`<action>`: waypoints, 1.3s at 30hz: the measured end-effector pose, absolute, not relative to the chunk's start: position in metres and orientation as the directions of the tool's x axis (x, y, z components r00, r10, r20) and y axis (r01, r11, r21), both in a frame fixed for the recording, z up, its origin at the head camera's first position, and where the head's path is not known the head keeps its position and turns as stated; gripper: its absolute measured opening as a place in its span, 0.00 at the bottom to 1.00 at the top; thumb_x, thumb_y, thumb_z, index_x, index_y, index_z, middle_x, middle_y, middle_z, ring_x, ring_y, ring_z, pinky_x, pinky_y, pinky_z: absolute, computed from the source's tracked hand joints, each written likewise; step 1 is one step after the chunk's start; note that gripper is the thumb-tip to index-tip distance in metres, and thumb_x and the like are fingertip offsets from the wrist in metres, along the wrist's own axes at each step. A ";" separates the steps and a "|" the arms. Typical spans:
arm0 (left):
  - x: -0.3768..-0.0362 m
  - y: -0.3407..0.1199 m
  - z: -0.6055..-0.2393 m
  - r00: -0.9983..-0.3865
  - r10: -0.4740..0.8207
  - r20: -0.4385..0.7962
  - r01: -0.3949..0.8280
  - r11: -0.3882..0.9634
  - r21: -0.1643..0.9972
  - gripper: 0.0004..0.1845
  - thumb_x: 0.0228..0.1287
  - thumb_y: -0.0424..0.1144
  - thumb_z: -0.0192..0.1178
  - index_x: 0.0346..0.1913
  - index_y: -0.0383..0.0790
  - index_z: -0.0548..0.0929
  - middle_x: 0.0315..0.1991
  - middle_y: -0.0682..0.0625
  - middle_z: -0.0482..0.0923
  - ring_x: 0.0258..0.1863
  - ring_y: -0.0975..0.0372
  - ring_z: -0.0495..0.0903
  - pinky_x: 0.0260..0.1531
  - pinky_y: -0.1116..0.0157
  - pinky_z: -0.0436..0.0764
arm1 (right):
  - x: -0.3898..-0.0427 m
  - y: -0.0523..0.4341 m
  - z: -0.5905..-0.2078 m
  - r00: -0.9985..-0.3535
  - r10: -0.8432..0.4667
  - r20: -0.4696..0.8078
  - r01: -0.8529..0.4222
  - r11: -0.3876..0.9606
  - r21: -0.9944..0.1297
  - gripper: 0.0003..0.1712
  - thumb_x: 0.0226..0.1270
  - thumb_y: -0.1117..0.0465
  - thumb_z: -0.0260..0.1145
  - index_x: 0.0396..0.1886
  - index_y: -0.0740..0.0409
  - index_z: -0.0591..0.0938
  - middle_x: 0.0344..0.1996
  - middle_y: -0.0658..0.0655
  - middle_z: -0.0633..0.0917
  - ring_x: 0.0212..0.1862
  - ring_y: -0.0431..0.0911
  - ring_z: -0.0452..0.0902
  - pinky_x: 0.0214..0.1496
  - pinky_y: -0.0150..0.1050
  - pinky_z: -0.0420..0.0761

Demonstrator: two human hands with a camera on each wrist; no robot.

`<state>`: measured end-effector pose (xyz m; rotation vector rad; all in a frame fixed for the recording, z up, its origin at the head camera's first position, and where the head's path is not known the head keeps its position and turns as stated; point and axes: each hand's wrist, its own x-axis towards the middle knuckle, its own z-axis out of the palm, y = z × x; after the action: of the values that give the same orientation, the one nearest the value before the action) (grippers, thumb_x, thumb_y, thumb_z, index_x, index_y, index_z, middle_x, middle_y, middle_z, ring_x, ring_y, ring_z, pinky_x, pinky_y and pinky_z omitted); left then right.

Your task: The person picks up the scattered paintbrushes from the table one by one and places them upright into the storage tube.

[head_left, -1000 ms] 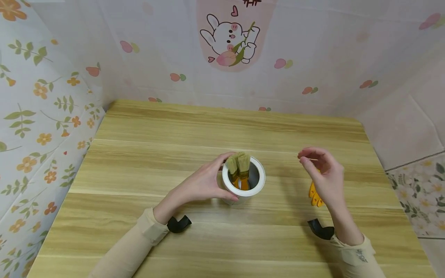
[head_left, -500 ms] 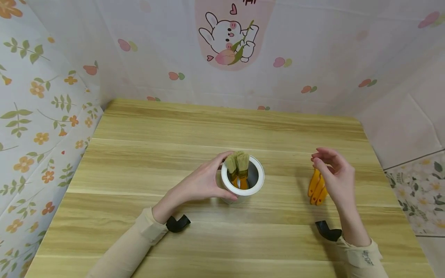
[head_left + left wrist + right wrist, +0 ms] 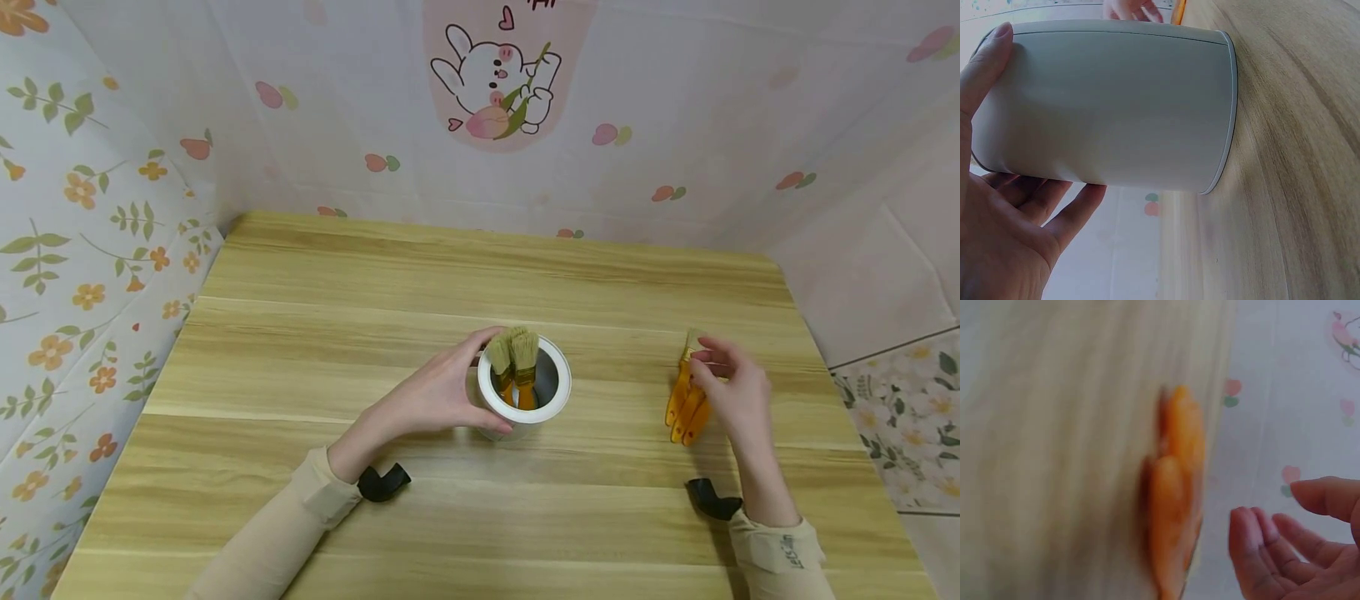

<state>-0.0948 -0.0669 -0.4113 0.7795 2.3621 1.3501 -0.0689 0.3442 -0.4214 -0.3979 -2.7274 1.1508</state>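
Note:
My left hand (image 3: 442,392) grips a white can (image 3: 565,382), thumb on the near side and fingers round the far side. In the left wrist view the can's plain wall (image 3: 1104,106) rises from the table. Paintbrushes (image 3: 527,358) stand in it, bristles up, their orange handles partly hidden inside. Over at the right, my right hand (image 3: 735,387) hovers by a small pile of paintbrushes (image 3: 679,400) with orange handles, covering part of them. Its thumb and fingers are apart and hold nothing, as the right wrist view shows. There the brush handles (image 3: 1175,500) look blurred.
The wooden table (image 3: 360,283) carries the can and the brushes. A printed curtain (image 3: 330,92) hangs behind its far edge, and a floral cloth (image 3: 90,250) hangs on the left. Black curved pieces (image 3: 385,483) sit at both wrists.
My right hand has moved right to the brush pile, and more of the brushes shows now. My left hand stays on the can, which has not moved.

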 end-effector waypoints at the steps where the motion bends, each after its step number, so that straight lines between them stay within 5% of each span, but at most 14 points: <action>1: -0.095 -0.067 -0.411 -0.804 0.595 0.002 0.303 0.407 0.862 0.64 0.39 0.53 0.86 0.80 0.55 0.57 0.68 0.56 0.74 0.60 0.62 0.80 0.64 0.50 0.78 | -0.068 0.346 -0.422 -0.957 0.290 0.017 0.196 0.687 -0.700 0.26 0.74 0.61 0.64 0.68 0.69 0.76 0.44 0.51 0.86 0.35 0.19 0.75 0.33 0.21 0.82; 5: -0.095 -0.067 -0.411 -0.802 0.597 0.005 0.307 0.406 0.861 0.64 0.40 0.53 0.86 0.79 0.55 0.57 0.68 0.56 0.74 0.60 0.61 0.80 0.64 0.51 0.78 | -0.069 0.350 -0.423 -0.964 0.255 -0.079 0.248 0.741 -0.625 0.31 0.75 0.60 0.64 0.71 0.72 0.72 0.55 0.74 0.83 0.30 0.17 0.73 0.30 0.21 0.80; 8: -0.095 -0.067 -0.411 -0.802 0.598 0.001 0.306 0.409 0.860 0.64 0.40 0.54 0.86 0.80 0.54 0.57 0.68 0.56 0.74 0.60 0.61 0.80 0.64 0.51 0.78 | -0.070 0.350 -0.423 -0.961 0.252 -0.117 0.272 0.773 -0.573 0.33 0.72 0.61 0.66 0.71 0.74 0.71 0.57 0.75 0.83 0.30 0.19 0.74 0.30 0.21 0.78; 12: -0.095 -0.067 -0.412 -0.800 0.600 -0.001 0.309 0.413 0.857 0.64 0.40 0.54 0.85 0.80 0.55 0.57 0.68 0.56 0.74 0.59 0.62 0.80 0.63 0.51 0.78 | -0.070 0.349 -0.423 -0.972 0.216 -0.092 0.233 0.839 -0.492 0.35 0.66 0.65 0.71 0.69 0.76 0.72 0.54 0.74 0.84 0.38 0.46 0.88 0.36 0.35 0.85; 16: -0.095 -0.067 -0.412 -0.796 0.605 0.000 0.309 0.407 0.860 0.63 0.40 0.54 0.85 0.79 0.56 0.57 0.68 0.57 0.74 0.59 0.62 0.80 0.62 0.51 0.78 | -0.070 0.347 -0.425 -0.980 0.181 -0.085 0.200 0.878 -0.434 0.38 0.60 0.68 0.75 0.68 0.77 0.72 0.53 0.76 0.83 0.46 0.67 0.86 0.39 0.52 0.86; 35: -0.094 -0.069 -0.411 -0.799 0.601 -0.011 0.306 0.423 0.853 0.64 0.41 0.55 0.85 0.80 0.54 0.56 0.65 0.53 0.77 0.60 0.61 0.80 0.63 0.49 0.78 | -0.078 0.343 -0.424 -0.975 0.139 -0.172 0.194 0.910 -0.367 0.43 0.61 0.63 0.76 0.68 0.83 0.67 0.49 0.78 0.83 0.45 0.68 0.83 0.43 0.58 0.83; 39: -0.095 -0.069 -0.411 -0.794 0.607 -0.006 0.313 0.417 0.853 0.64 0.41 0.55 0.85 0.80 0.54 0.56 0.64 0.53 0.78 0.60 0.61 0.81 0.63 0.49 0.78 | -0.079 0.344 -0.422 -0.971 0.143 -0.192 0.213 0.882 -0.421 0.40 0.62 0.64 0.74 0.68 0.81 0.68 0.48 0.75 0.83 0.46 0.65 0.84 0.40 0.46 0.84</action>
<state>-0.0947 -0.0689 -0.4113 0.7953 2.3626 1.3220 -0.0787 0.3440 -0.4218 -0.3046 -3.1980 0.7450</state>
